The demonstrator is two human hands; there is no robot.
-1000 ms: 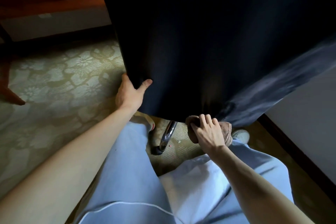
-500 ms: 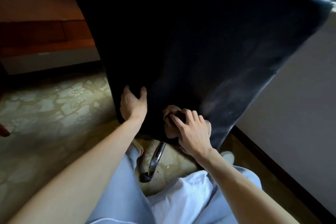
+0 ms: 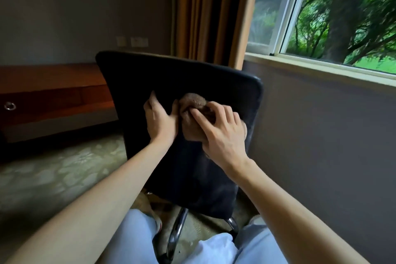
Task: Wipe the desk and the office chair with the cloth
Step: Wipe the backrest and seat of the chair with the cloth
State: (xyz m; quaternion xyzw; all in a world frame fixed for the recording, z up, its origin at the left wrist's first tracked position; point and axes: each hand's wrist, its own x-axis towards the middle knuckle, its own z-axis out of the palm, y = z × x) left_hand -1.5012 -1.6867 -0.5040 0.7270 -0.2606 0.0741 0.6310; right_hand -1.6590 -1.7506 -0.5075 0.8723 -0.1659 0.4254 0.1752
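— What's underfoot?
— A pale flowered carpet (image 3: 53,178), wall to wall.
— And what stands on it?
— The chair (image 3: 171,75), on its chrome legs (image 3: 176,229), near the wall.

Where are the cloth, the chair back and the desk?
cloth (image 3: 193,100): head view, on its bunched upper lump.
chair back (image 3: 192,73): head view, on the upper panel.
desk (image 3: 53,75): head view, on the wooden top.

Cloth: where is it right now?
In the head view, the cloth sits bunched on the office chair back, under the right hand, just right of the left hand.
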